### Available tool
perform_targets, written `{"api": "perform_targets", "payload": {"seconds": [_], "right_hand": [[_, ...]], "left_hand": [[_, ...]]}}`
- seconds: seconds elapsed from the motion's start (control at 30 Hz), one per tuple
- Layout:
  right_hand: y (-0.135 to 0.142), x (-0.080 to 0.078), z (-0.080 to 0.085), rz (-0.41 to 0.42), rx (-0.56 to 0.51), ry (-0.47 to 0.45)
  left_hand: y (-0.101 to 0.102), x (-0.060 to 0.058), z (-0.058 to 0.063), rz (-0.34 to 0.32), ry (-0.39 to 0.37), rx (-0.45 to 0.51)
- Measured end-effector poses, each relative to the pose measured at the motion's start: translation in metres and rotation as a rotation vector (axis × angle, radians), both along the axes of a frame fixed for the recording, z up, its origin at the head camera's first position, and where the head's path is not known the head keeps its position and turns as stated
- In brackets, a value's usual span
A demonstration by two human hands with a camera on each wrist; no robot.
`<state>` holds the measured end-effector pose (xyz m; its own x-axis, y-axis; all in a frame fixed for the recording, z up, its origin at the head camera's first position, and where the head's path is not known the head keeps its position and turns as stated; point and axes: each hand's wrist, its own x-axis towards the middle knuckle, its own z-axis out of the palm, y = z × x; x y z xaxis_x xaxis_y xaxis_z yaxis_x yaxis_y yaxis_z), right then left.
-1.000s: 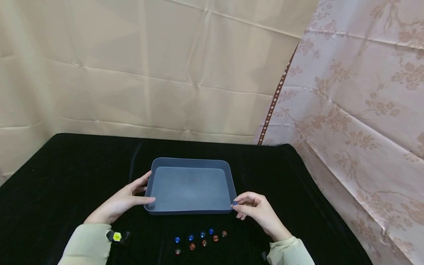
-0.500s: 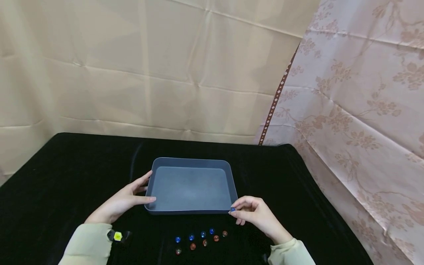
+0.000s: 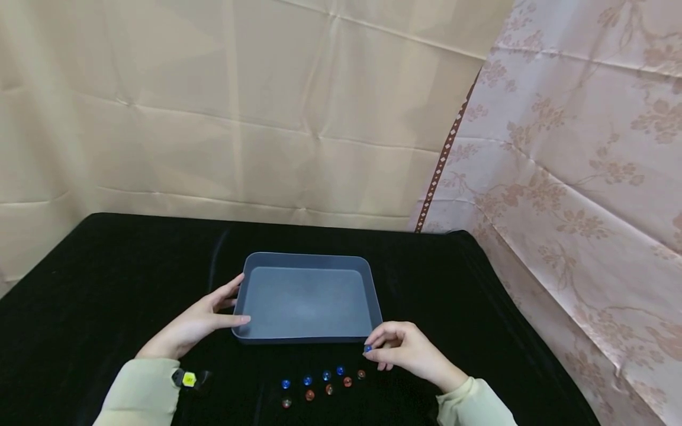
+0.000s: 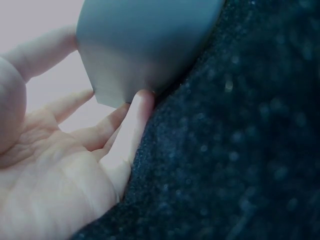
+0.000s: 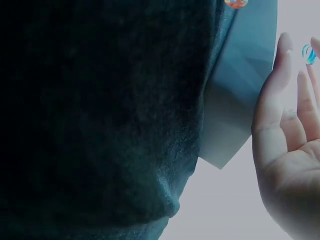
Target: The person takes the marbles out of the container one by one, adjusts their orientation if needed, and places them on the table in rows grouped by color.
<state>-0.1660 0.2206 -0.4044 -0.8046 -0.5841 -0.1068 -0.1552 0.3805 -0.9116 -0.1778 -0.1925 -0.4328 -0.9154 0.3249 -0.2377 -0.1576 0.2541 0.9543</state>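
Observation:
A blue-grey rectangular tray (image 3: 309, 302) lies on the black cloth with a bare floor. At its left side my left hand (image 3: 194, 325) holds it, thumb over the rim and the other fingers against the outer wall (image 4: 135, 45). My right hand (image 3: 407, 355) pinches a blue glass marble (image 3: 368, 349) between thumb and fingertips, just off the tray's near right corner. The same swirled marble (image 5: 307, 55) shows between the fingers in the right wrist view. In front of the tray sit two slanting rows: blue marbles (image 3: 307, 380) behind, reddish marbles (image 3: 309, 394) nearer me.
Black velvety cloth (image 3: 133, 272) covers the table. A cream curtain (image 3: 213, 118) hangs behind it, and a pink floral curtain (image 3: 575, 177) runs along the right. An orange marble (image 5: 236, 3) peeks in at the top of the right wrist view.
My right hand has drawn the blue marble from the tray's right rim toward me and slightly left. My left hand and the tray have stayed in place.

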Motion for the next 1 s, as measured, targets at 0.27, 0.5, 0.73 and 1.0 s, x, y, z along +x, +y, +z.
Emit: {"api": "perform_targets", "payload": {"seconds": [0.27,0.5,0.73,1.0], "right_hand": [[-0.006,-0.002,0.001,0.033,0.087,-0.008],[-0.013,-0.002,0.001,0.053,0.157,0.024],[-0.019,-0.003,0.002,0.097,0.23,0.112],[-0.026,-0.003,0.002,0.12,0.4,0.255]], "left_hand": [[-0.001,0.0,-0.001,0.006,0.001,-0.013],[-0.001,0.0,-0.001,0.007,0.0,-0.013],[-0.001,0.0,-0.001,0.006,-0.002,-0.009],[-0.001,-0.001,-0.001,0.004,0.004,-0.02]]}}
